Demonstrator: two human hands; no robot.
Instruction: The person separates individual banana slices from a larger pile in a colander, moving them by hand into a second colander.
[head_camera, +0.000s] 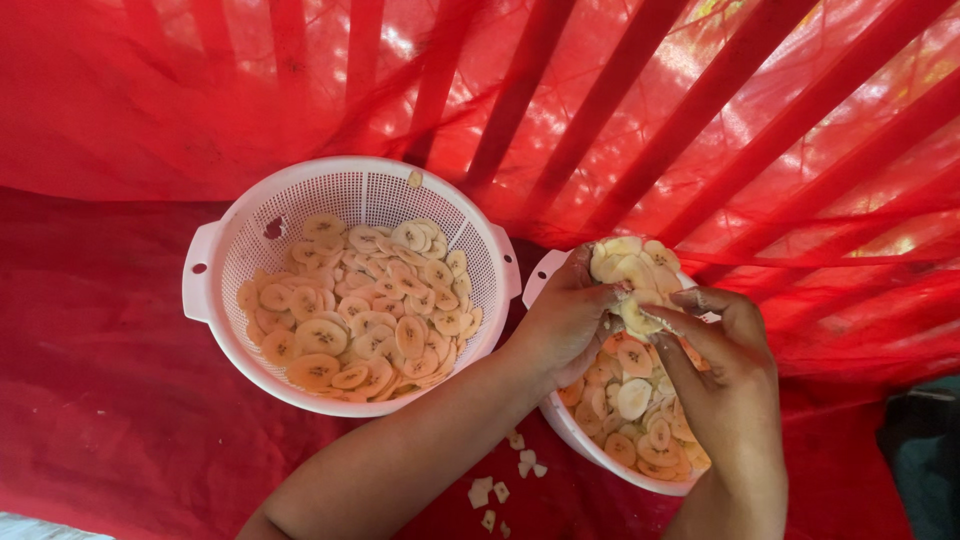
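Note:
Two white perforated colanders hold pale banana slices. The left colander (212, 262) is larger and about half full of slices (360, 310). The right colander (570, 425) lies under both hands. My left hand (563, 318) reaches into it from the left, fingers closed round a heap of slices (628, 265). My right hand (722, 372) comes from below right, its fingers pinching slices against the same heap. More slices (632, 398) show in the bowl between my wrists.
A red mesh cloth (110, 400) covers the surface, with red netting (700, 110) draped behind. Several small slice bits (498, 488) lie on the cloth below the right colander. A dark object (925, 450) sits at the right edge.

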